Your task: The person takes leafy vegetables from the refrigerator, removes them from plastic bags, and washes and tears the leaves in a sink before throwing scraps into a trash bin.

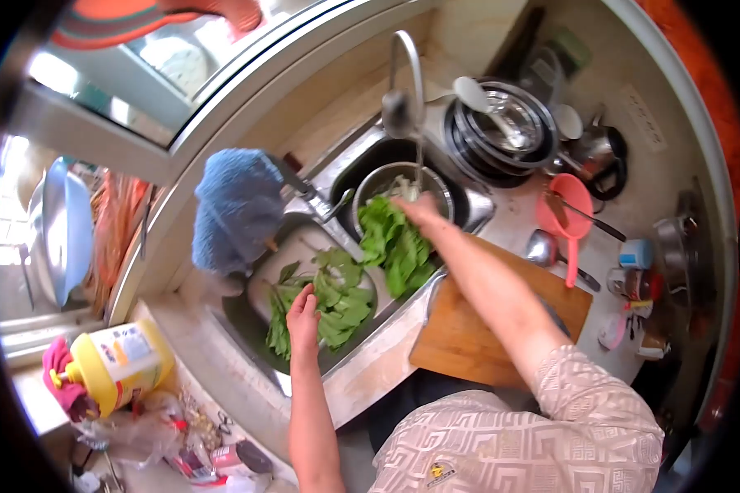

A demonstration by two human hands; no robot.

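My right hand [422,214] is closed around the stem end of a bunch of leafy greens [396,246], under a stream of water from the faucet [420,74]. The bunch hangs over the near edge of a metal bowl [446,195] in the right basin, its leaves drooping toward the divider. White pieces, perhaps stems, show inside the bowl. My left hand [303,319] is over the left basin [259,306], beside more leafy greens [337,300] lying there. Its fingers are loosely bent and apart, with nothing visible in them.
A wooden cutting board [485,329] lies right of the sink. Stacked pans [460,135], a pink dipper [569,215] and a ladle [543,246] stand behind it. A blue towel [237,209] hangs at the left; a yellow bottle [127,361] stands on the left counter.
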